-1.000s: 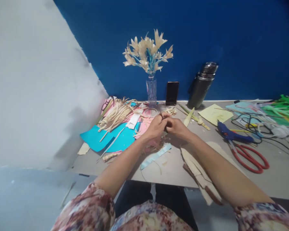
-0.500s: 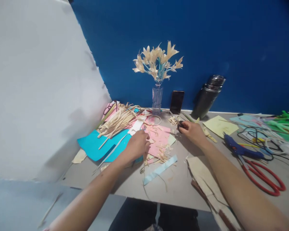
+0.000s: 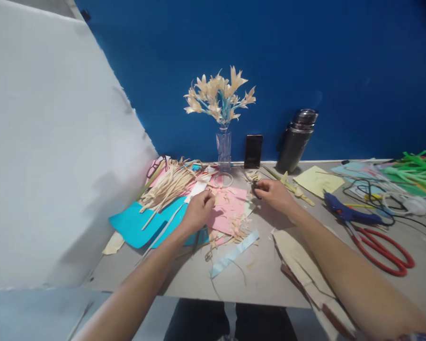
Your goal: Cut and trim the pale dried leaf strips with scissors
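Note:
My left hand [image 3: 198, 210] rests knuckles-up on the pink paper [image 3: 230, 213], fingers curled under near a white card [image 3: 196, 190] and pale dried strips [image 3: 170, 182]; what it grips, if anything, is hidden. My right hand [image 3: 274, 193] lies to the right, fingers closed on a small dark object [image 3: 254, 190] that looks like small scissors. Cream scraps [image 3: 237, 227] litter the pink paper between the hands.
A glass vase of cream flowers [image 3: 223, 109], a dark phone [image 3: 253, 150] and a steel flask [image 3: 297, 139] stand at the blue wall. Turquoise paper [image 3: 138, 220], a pale blue strip [image 3: 234, 246], a blue glue gun [image 3: 348, 213], red scissors [image 3: 383, 248], cables and green stems lie about.
The hands, joined over the pink paper a second ago, have parted: the left went down-left onto the paper, the right moved right with the dark object. The view has shifted slightly.

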### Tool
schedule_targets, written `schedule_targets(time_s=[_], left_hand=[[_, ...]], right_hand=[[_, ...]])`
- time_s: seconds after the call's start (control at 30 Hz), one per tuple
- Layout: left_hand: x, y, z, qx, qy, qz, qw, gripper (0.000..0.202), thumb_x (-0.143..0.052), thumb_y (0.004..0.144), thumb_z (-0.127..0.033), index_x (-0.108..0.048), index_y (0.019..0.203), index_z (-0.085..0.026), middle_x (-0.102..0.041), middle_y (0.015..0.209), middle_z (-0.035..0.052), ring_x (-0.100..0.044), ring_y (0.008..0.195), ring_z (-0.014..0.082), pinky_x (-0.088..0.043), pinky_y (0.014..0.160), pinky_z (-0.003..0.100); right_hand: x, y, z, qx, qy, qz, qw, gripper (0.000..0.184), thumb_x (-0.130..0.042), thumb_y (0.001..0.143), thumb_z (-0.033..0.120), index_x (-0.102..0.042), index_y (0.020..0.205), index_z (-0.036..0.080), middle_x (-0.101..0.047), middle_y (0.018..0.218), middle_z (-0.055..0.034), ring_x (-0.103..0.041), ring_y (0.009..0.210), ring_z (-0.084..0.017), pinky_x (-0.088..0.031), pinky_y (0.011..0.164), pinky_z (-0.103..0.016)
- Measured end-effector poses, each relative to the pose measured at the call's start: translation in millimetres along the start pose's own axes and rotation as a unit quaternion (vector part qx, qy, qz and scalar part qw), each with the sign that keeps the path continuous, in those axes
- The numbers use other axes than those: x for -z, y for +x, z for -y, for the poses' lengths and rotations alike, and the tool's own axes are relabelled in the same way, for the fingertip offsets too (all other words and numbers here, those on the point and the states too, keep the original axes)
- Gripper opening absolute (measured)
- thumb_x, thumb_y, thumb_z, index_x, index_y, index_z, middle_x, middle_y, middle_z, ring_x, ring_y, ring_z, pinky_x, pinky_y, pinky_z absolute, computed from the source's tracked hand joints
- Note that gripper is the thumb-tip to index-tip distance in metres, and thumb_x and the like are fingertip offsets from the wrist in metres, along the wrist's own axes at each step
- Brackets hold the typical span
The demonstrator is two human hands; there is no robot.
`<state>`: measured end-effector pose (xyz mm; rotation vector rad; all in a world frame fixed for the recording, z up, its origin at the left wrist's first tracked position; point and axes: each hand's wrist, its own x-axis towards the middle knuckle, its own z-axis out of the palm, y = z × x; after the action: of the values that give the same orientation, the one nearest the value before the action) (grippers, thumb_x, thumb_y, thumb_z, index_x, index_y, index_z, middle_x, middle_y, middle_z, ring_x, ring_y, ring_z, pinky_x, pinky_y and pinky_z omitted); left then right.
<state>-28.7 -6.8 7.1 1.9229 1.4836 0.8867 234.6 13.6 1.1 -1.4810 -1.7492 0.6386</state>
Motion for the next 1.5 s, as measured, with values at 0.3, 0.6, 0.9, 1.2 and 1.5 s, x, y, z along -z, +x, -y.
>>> schedule_targets(time_s=[0.3, 0.6, 0.9, 1.2, 1.5], left_hand=[[-6.0, 7.9, -23.3, -0.006, -0.069, 0.144, 0.987, 0.018, -0.056, 0.078, -0.029, -0.055, 0.063, -0.019, -0.05, 0.053, -0.0028, -0.042, 0.048, 0.0111, -0.028, 0.048, 0.024], [-43.1, 67.7, -17.1, -0.181, 0.31, 0.085, 0.929, 0.021, -0.048, 0.085, -0.019, -0.068, 0.085, -0.016, -0.064, 0.093, 0.013, -0.058, 0.083, 0.0236, -0.039, 0.067, 0.033], [-42.0, 78.9, -20.3, -0.157, 0.116, 0.079, 0.978, 0.01, -0.057, 0.077, -0.021, -0.061, 0.069, -0.016, -0.063, 0.082, 0.0093, -0.058, 0.083, 0.0226, -0.044, 0.075, 0.035], [-29.9, 14.1, -44.2, 0.035, -0.254, 0.132, 0.957, 0.015, -0.069, 0.07, -0.025, -0.059, 0.076, -0.016, -0.057, 0.06, -0.003, -0.053, 0.052, 0.0096, -0.04, 0.052, 0.022], [-28.4, 2.2, -25.8, 0.075, -0.305, 0.075, 0.947, 0.026, -0.076, 0.067, -0.025, -0.062, 0.086, -0.014, -0.063, 0.062, -0.0002, -0.057, 0.053, 0.0107, -0.044, 0.052, 0.022]], right_hand=[[-15.2, -9.9, 15.4, -0.037, 0.296, 0.139, 0.944, 0.029, -0.073, 0.074, 0.043, -0.07, 0.085, 0.016, -0.073, 0.082, -0.0064, -0.065, 0.064, -0.016, -0.043, 0.054, -0.024], [-2.0, 0.1, 5.0, -0.054, 0.157, -0.046, 0.985, 0.029, -0.071, 0.074, 0.044, -0.073, 0.075, 0.015, -0.072, 0.068, -0.0061, -0.058, 0.055, -0.015, -0.04, 0.05, -0.026], [-11.2, 5.7, -8.0, -0.093, 0.269, -0.003, 0.959, 0.027, -0.081, 0.064, 0.036, -0.067, 0.079, 0.018, -0.07, 0.074, -0.0028, -0.06, 0.058, -0.014, -0.045, 0.052, -0.025], [-18.7, -16.6, 24.2, -0.089, 0.402, 0.159, 0.897, 0.038, -0.085, 0.06, 0.031, -0.063, 0.087, 0.016, -0.066, 0.069, 0.0012, -0.063, 0.056, -0.013, -0.046, 0.053, -0.024], [-27.5, -17.8, 23.4, -0.082, 0.366, 0.114, 0.92, 0.04, -0.087, 0.053, 0.026, -0.065, 0.086, 0.016, -0.069, 0.076, -0.0004, -0.065, 0.068, -0.016, -0.051, 0.063, -0.027]])
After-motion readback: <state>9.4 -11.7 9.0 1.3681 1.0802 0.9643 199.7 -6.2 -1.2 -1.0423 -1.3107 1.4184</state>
